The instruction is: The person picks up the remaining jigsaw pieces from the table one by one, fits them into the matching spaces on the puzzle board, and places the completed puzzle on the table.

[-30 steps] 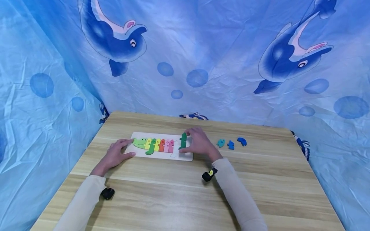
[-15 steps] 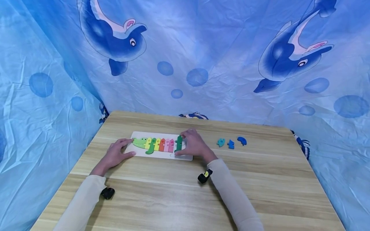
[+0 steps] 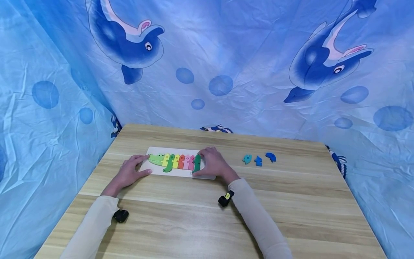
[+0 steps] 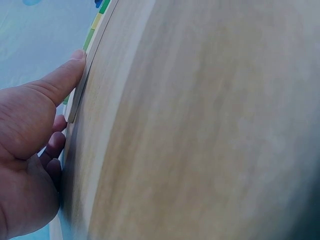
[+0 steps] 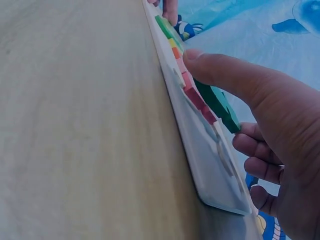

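A white puzzle board point(image 3: 179, 173) lies on the table, with a crocodile built from coloured pieces running along it from a light green head point(image 3: 156, 159). My left hand point(image 3: 129, 173) holds the board's left end, thumb on the near edge point(image 4: 75, 95). Between thumb and fingers, my right hand point(image 3: 214, 163) pinches a dark green puzzle piece point(image 3: 197, 163) by its two ends. In the right wrist view this piece point(image 5: 219, 104) is tilted and stands above the board, beside the pink pieces point(image 5: 192, 92). The right-hand fingertips partly cover its ends.
Right of the board lie a teal puzzle piece point(image 3: 247, 159), a blue piece point(image 3: 258, 160) and a curved dark blue piece point(image 3: 271, 157). The wooden table point(image 3: 181, 219) extends toward me. Blue dolphin-print cloth point(image 3: 252, 111) hangs behind and at both sides.
My right hand has moved left over the board with the dark green puzzle piece, up against the pink pieces. The left hand has stayed at the board's left end.
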### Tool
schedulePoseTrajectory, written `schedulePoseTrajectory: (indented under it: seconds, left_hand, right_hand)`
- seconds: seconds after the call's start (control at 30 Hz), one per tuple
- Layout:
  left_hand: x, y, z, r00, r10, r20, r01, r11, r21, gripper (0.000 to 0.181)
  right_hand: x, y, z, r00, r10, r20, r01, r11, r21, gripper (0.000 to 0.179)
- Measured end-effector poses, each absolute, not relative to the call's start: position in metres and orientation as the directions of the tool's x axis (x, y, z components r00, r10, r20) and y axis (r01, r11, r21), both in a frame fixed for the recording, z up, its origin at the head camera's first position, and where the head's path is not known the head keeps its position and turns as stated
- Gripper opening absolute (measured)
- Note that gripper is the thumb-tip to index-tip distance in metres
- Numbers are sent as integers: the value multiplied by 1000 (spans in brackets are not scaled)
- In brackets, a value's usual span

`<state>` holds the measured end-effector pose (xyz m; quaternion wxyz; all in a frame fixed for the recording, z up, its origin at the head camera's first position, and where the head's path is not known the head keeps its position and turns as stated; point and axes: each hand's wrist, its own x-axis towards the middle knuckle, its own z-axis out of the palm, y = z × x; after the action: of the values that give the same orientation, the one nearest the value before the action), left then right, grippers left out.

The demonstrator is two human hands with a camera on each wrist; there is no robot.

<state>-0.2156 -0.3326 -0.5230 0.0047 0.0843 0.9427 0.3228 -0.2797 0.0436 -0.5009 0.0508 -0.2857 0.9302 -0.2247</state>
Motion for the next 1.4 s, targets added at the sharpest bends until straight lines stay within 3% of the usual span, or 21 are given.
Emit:
schedulePoseTrajectory:
  seconds: [1.4]
  left_hand:
    - [-215,-330,-521,-987,155,42,147,771,619,75]
  right_hand:
    - [-279,40,-510,-840,-541,32,-510,770,-384,103]
